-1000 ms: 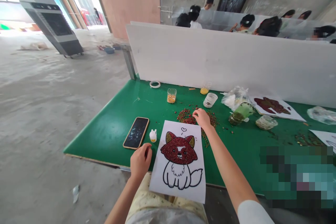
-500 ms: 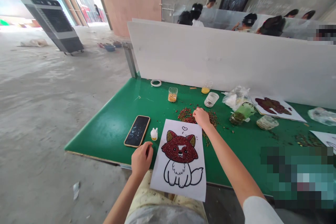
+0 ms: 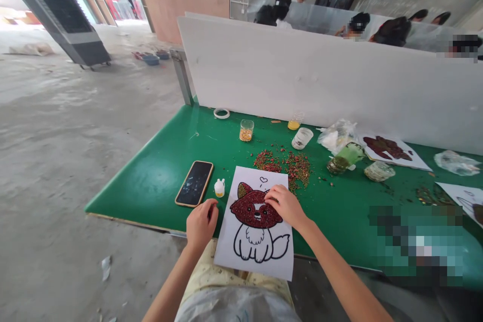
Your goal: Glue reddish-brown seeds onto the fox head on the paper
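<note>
A white sheet (image 3: 226, 246) with a fox drawing lies at the table's front edge and overhangs it. Dark red grains cover the fox's head, and greenish ones fill its left ear. My right hand (image 3: 285, 204) is over the right side of the fox's head, fingertips pinched together; whatever they hold is too small to make out. My left hand (image 3: 202, 221) rests curled at the table edge, left of the sheet, its fingers partly hidden. Near it are a small white bottle (image 3: 219, 188) and a phone (image 3: 194, 183). Behind the sheet, red and green grains (image 3: 298, 167) are spread out.
On the green table (image 3: 151, 171) are a cup of yellow kernels (image 3: 246, 131), a tape roll (image 3: 221, 113), a clear jar (image 3: 302, 138), a tipped green jar (image 3: 345, 157) and plastic bags. A white partition (image 3: 302, 70) stands behind; people sit beyond it.
My right hand has moved from the grain pile toward me, onto the fox's head. My left hand has stayed nearly in place. The view has shifted slightly.
</note>
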`<state>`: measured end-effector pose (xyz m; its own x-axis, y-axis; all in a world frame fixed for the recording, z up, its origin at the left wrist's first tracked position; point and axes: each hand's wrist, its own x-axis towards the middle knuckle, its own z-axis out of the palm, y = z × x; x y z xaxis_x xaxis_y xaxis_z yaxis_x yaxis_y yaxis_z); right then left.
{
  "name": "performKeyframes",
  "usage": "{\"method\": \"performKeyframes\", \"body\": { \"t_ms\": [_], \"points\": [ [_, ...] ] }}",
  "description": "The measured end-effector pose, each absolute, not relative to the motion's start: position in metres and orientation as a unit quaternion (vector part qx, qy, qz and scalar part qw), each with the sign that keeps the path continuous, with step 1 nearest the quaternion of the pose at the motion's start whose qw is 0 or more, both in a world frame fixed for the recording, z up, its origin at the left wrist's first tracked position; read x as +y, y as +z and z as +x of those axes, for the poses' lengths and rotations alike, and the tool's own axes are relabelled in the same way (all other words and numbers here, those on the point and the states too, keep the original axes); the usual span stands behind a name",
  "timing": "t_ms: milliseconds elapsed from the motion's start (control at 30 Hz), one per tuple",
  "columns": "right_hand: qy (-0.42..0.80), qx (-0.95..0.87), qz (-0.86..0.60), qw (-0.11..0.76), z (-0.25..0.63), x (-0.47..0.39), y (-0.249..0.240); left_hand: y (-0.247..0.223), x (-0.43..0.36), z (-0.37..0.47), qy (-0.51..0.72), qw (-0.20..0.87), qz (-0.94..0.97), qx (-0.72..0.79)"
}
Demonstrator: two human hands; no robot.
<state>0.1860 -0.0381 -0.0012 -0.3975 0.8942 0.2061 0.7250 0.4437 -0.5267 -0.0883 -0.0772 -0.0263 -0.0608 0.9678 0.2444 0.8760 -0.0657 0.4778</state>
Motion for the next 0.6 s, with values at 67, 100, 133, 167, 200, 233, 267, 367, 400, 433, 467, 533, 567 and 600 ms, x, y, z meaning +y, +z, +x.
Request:
{"method": "performKeyframes", "body": {
  "t_ms": [67, 100, 133, 167, 200, 233, 267, 367, 400, 433, 467, 533, 567, 600],
  "points": [
    [0.182, -0.816, -0.496, 0.234, 0.1861, -0.0408, -0.0055, -0.0263, -0.0771, -0.0883, 0.268, 0.087, 0.681, 0.676],
    [0.181, -0.816, -0.496, 0.235, 0.1860, -0.0413, -0.0071, -0.0264, -0.0770, -0.0884, 0.268, 0.087, 0.682, 0.675],
    [0.179, -0.816, -0.496, 0.236, 0.1856, -0.0416, -0.0083, -0.0266, -0.0769, -0.0884, 0.267, 0.088, 0.682, 0.675],
    [0.178, -0.817, -0.495, 0.236, 0.1851, -0.0418, -0.0090, -0.0267, -0.0769, -0.0884, 0.267, 0.088, 0.682, 0.675],
    [0.177, -0.818, -0.495, 0.235, 0.1845, -0.0420, -0.0095, -0.0269, -0.0769, -0.0883, 0.267, 0.088, 0.682, 0.675],
    [0.176, -0.819, -0.494, 0.233, 0.1838, -0.0422, -0.0097, -0.0270, -0.0769, -0.0883, 0.267, 0.088, 0.681, 0.676],
    [0.175, -0.820, -0.493, 0.230, 0.1832, -0.0423, -0.0097, -0.0271, -0.0769, -0.0882, 0.268, 0.087, 0.680, 0.676],
    [0.173, -0.823, -0.492, 0.224, 0.1819, -0.0424, -0.0101, -0.0272, -0.0772, -0.0880, 0.269, 0.087, 0.682, 0.675],
    [0.172, -0.824, -0.491, 0.224, 0.1818, -0.0422, -0.0103, -0.0272, -0.0773, -0.0881, 0.269, 0.089, 0.682, 0.674],
    [0.170, -0.825, -0.491, 0.224, 0.1818, -0.0420, -0.0105, -0.0273, -0.0774, -0.0882, 0.269, 0.090, 0.683, 0.673],
    [0.167, -0.825, -0.491, 0.225, 0.1820, -0.0418, -0.0106, -0.0273, -0.0775, -0.0884, 0.269, 0.091, 0.684, 0.672],
    [0.162, -0.825, -0.491, 0.227, 0.1823, -0.0418, -0.0104, -0.0273, -0.0776, -0.0887, 0.269, 0.092, 0.684, 0.672],
    [0.160, -0.825, -0.492, 0.228, 0.1821, -0.0421, -0.0099, -0.0273, -0.0776, -0.0889, 0.268, 0.092, 0.684, 0.672],
    [0.159, -0.824, -0.493, 0.230, 0.1817, -0.0425, -0.0092, -0.0273, -0.0777, -0.0889, 0.268, 0.092, 0.685, 0.672]
  ]
}}
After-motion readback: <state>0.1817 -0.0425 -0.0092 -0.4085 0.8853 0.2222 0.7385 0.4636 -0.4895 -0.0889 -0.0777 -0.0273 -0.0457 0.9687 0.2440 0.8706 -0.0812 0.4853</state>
